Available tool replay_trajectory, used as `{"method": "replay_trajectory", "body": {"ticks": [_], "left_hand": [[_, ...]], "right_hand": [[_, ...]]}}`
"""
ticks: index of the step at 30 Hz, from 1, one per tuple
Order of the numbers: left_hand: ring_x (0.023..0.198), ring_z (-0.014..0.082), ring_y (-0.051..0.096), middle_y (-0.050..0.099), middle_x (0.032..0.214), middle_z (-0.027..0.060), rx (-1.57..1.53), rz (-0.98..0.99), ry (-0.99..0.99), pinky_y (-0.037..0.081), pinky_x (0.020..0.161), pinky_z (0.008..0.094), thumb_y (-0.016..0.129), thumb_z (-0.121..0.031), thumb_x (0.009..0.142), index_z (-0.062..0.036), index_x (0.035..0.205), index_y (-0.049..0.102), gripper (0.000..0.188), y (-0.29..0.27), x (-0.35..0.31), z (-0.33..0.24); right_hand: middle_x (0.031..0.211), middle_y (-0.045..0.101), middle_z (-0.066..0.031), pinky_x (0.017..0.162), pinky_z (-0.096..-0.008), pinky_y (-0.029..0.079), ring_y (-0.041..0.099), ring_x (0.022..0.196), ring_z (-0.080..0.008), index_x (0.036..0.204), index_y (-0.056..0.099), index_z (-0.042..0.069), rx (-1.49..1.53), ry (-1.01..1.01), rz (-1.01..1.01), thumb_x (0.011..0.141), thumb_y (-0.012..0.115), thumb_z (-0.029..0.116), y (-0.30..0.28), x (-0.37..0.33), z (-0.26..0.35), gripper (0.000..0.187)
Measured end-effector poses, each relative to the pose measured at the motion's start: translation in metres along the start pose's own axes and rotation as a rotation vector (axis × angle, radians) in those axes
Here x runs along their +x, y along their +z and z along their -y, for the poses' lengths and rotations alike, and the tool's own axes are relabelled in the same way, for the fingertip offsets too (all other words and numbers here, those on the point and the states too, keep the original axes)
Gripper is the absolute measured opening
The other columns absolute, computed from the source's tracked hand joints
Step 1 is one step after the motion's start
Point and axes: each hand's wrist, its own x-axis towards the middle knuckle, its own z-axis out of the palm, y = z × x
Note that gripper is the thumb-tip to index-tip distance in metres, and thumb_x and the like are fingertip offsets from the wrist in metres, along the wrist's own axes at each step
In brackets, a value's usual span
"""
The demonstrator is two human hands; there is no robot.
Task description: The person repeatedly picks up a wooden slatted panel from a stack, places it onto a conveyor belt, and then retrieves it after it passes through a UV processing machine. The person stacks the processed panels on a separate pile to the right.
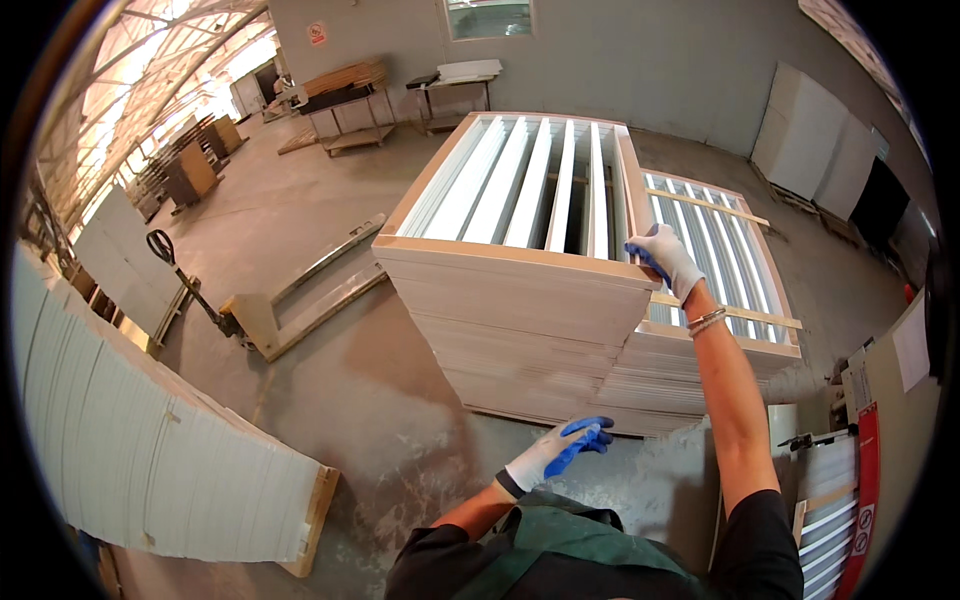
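Note:
A tall stack of white slatted frames (520, 290) stands in front of me, its top frame edged in tan with long white slats across it. My right hand (667, 258), in a white glove with blue on the fingers, grips the near right corner of the top frame, its fingers curled over the edge. Lower down, my left hand (563, 449), gloved the same way, hangs in the air before the stack with its fingers stretched out and nothing in them. Right beside it is a lower stack of similar frames (790, 352), with wooden strips (735, 313) lying across its top.
A pallet jack (255, 322) stands on the floor to the left. Nearer, at lower left, is a long row of white panels (180, 460). Work tables (350, 125) line the back wall, and large white panels (800, 140) lean at the far right. A red-edged machine (866, 490) is close on my right.

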Motion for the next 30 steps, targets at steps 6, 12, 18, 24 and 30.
{"method": "replay_trajectory", "body": {"ticks": [6, 12, 18, 24, 30], "left_hand": [[0.108, 0.0234, 0.062, 0.064, 0.122, 0.0163, 0.215, -0.048, 0.198, 0.046, 0.101, 0.037, 0.059, -0.038, 0.099, 0.0077, 0.148, 0.041, 0.07, 0.039, -0.017, -0.086], [0.093, 0.0232, 0.063, 0.067, 0.111, 0.0195, 0.349, -0.128, 0.366, 0.048, 0.094, 0.0378, 0.063, -0.068, 0.081, 0.0132, 0.144, 0.041, 0.105, 0.063, -0.036, -0.118], [0.08, 0.0171, 0.06, 0.067, 0.099, 0.0139, 0.392, -0.056, 0.211, 0.047, 0.07, 0.0285, 0.05, -0.059, 0.1, 0.0098, 0.139, 0.052, 0.079, 0.099, -0.036, -0.123], [0.074, 0.0144, 0.059, 0.068, 0.089, 0.0116, 0.445, 0.096, -0.098, 0.047, 0.067, 0.0253, 0.056, -0.043, 0.101, 0.0085, 0.129, 0.061, 0.059, 0.121, -0.024, -0.17], [0.08, 0.0129, 0.061, 0.071, 0.095, 0.0097, 0.381, 0.346, -0.393, 0.047, 0.071, 0.0253, 0.056, -0.036, 0.103, 0.0063, 0.128, 0.063, 0.05, 0.087, 0.007, -0.186]], "right_hand": [[0.062, 0.061, -0.007, 0.044, -0.0255, 0.04, 0.059, 0.051, -0.013, 0.075, 0.067, -0.004, 0.254, 0.022, -0.08, 0.077, 0.076, 0.006, -0.074, -0.055, -0.02, 0.014], [0.078, 0.066, -0.0055, 0.053, -0.0239, 0.048, 0.061, 0.062, -0.0096, 0.099, 0.067, -0.008, 0.249, 0.082, -0.249, 0.078, 0.075, 0.002, -0.149, -0.199, -0.048, 0.025], [0.088, 0.068, -0.0035, 0.07, -0.0225, 0.052, 0.063, 0.077, -0.0078, 0.111, 0.068, -0.008, 0.237, 0.202, -0.587, 0.073, 0.078, 0.003, -0.147, -0.372, -0.05, 0.041], [0.093, 0.069, -0.0044, 0.074, -0.0233, 0.053, 0.064, 0.082, -0.0086, 0.118, 0.065, -0.005, 0.264, 0.256, -0.984, 0.073, 0.078, 0.002, -0.067, -0.487, -0.014, 0.048], [0.086, 0.069, -0.0052, 0.063, -0.025, 0.052, 0.062, 0.071, -0.0082, 0.114, 0.065, -0.007, 0.214, 0.379, -1.41, 0.072, 0.077, 0.003, 0.055, -0.539, 0.026, 0.044]]}}
